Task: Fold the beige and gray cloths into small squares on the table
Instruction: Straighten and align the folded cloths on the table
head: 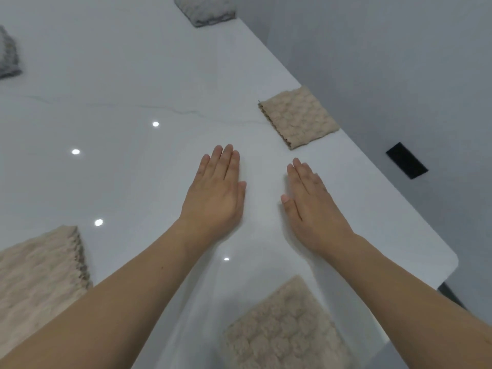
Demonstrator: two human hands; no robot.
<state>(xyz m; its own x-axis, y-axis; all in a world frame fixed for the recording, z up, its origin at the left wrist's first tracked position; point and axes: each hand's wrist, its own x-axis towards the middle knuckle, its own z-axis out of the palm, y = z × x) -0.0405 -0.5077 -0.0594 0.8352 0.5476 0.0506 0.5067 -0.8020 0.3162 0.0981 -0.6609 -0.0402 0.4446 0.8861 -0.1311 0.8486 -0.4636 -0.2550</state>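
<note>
My left hand [217, 189] and my right hand [310, 202] lie flat, palms down, on the bare white table [119, 102], fingers straight, holding nothing. A beige cloth folded into a small square [298, 117] sits by the table's right edge, beyond my right hand. Another folded beige cloth [286, 328] lies between my forearms at the near edge. A thicker folded beige cloth [40, 272] rests at the lower left. Two folded gray cloths sit farther off: one at the top edge of the view [206, 9], one at the far left [8, 54].
The table's right edge runs diagonally and ends in a rounded corner [450, 259]. A gray wall with a black outlet plate [406, 160] stands to the right. Ceiling lights reflect on the glossy tabletop.
</note>
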